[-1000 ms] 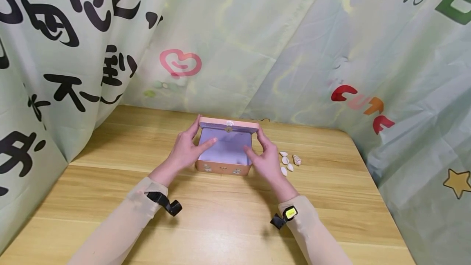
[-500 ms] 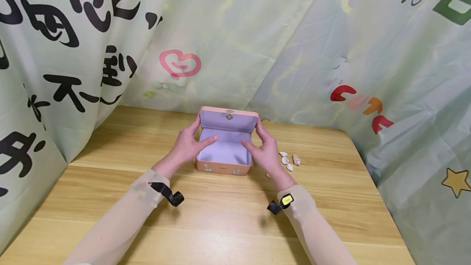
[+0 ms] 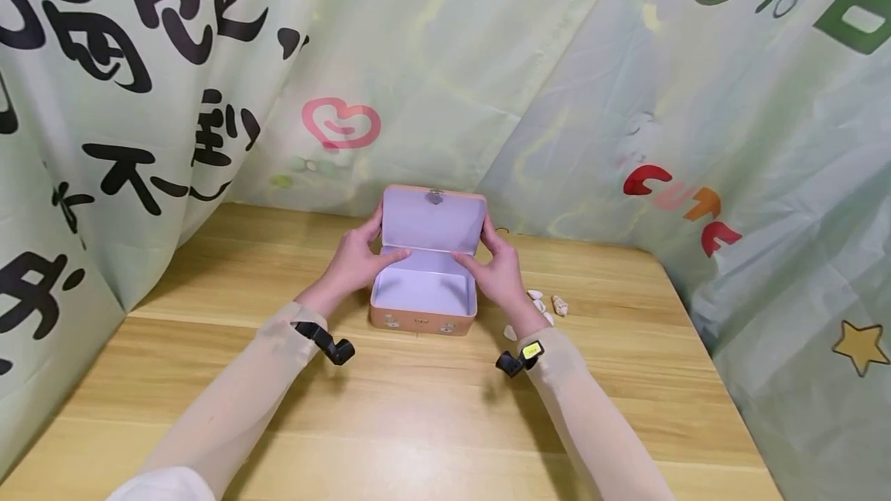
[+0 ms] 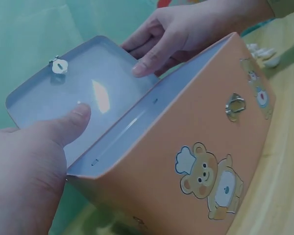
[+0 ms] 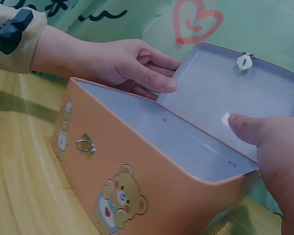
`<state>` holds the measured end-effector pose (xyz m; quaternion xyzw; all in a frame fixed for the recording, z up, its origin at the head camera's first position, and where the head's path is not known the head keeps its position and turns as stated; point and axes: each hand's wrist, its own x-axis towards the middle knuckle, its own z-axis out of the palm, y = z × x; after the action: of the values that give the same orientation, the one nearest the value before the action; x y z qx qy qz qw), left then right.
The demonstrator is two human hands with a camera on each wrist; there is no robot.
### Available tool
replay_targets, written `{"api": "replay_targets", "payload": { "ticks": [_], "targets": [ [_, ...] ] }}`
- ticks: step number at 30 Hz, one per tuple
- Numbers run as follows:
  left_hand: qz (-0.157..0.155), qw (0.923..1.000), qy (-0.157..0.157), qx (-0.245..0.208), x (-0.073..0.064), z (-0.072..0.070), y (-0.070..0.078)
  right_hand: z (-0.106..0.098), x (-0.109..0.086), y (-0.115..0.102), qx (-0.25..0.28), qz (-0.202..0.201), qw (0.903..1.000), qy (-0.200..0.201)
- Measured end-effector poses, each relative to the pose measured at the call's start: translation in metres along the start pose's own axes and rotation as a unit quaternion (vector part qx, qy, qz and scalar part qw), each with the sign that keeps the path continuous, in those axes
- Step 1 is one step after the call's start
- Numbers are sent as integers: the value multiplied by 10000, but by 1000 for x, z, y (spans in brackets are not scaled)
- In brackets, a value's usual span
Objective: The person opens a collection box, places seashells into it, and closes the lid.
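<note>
The peach-orange rectangular box point(image 3: 423, 321), printed with cartoon bears, sits on the wood-grain table point(image 3: 411, 424) between the hands, its smooth pale-lilac floor in view and its round-cornered lilac-lined lid point(image 3: 435, 223) raised at the back, a silvery metal clasp point(image 3: 435, 196) at the lid's edge. The left hand point(image 3: 353, 260) and right hand point(image 3: 501, 269) grip the lid's opposite sides, thumbs inside and fingers behind. Small white shells point(image 3: 534, 294) and a knobbly, brown-flecked shell point(image 3: 560, 305) lie near the right wrist.

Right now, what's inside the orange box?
Nothing loose shows in the orange box: just bare lilac back wall and floor. Floor right behind the front wall is hidden.
</note>
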<state>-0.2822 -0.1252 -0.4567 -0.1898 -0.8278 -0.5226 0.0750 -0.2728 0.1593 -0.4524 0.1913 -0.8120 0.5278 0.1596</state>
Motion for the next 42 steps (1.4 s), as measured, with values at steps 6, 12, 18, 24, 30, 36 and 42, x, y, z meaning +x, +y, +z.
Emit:
{"api": "replay_targets", "payload": {
  "ticks": [6, 12, 18, 24, 30, 36, 42],
  "targets": [
    [-200, 9997, 52, -147, 10, 2, -4, -2, 8, 8, -45, 24, 10000, -2],
    [-103, 9998, 46, -186, 16, 1, -7, -2, 14, 15, -128, 90, 9999, -66],
    [-196, 9998, 13, -92, 15, -1, -11, 2, 14, 18, -55, 276, 9993, -237],
    [-257, 9996, -16, -89, 9, -3, -18, 9, 10, 20, -50, 348, 9986, -384],
    [-309, 9989, 86, -349, 12, 0, -17, 7, 12, 21, -40, 426, 9987, -282],
    [-395, 9972, 136, -626, 14, 5, -17, 5, 13, 23, 79, 418, 9987, -283],
    [-536, 9949, 128, -842, 16, 8, -18, 4, 15, 27, -62, 595, 9975, -380]
  ]
}}
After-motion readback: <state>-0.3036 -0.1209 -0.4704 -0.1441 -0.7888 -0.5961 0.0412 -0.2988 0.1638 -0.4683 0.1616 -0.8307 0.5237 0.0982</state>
